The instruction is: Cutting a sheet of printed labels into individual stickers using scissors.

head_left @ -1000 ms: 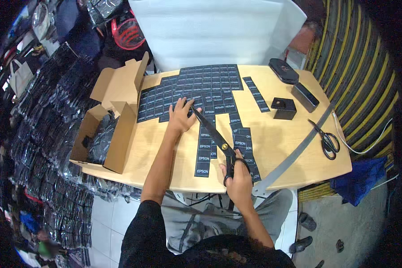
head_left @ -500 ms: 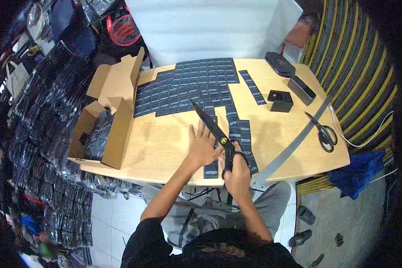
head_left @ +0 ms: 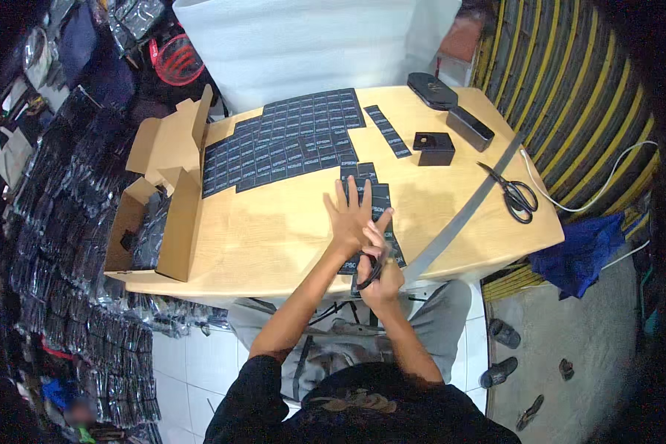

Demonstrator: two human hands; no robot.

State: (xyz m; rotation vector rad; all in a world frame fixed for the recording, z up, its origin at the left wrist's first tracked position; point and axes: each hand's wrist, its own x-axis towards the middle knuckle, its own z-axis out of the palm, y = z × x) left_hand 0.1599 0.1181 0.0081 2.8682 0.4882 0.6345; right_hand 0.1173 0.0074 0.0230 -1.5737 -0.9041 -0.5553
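Observation:
My left hand [head_left: 350, 220] lies with its fingers spread on dark label strips [head_left: 378, 198] near the front of the table. Close beside its thumb, my right hand [head_left: 382, 285] grips the black handles of a pair of scissors [head_left: 368, 272]. The scissors' blades are smeared and partly hidden by my hands, so where they point cannot be made out. Beyond my left hand, a large patch of dark printed label sheets [head_left: 288, 140] covers the far left of the table. A single narrow label strip [head_left: 387, 132] lies apart to the right of it.
An opened cardboard box [head_left: 177, 237] stands at the table's left. At right lie a steel ruler [head_left: 462, 211], second scissors [head_left: 519, 200], a small black box [head_left: 434, 149], an oblong black case [head_left: 470, 128] and an oval case [head_left: 432, 91]. Bagged goods [head_left: 74, 274] are piled at left.
The scissors' long blades, held out over the table before, are now drawn back toward me beside my left hand. My left hand has moved onto the strips with fingers spread. The whole view has shifted.

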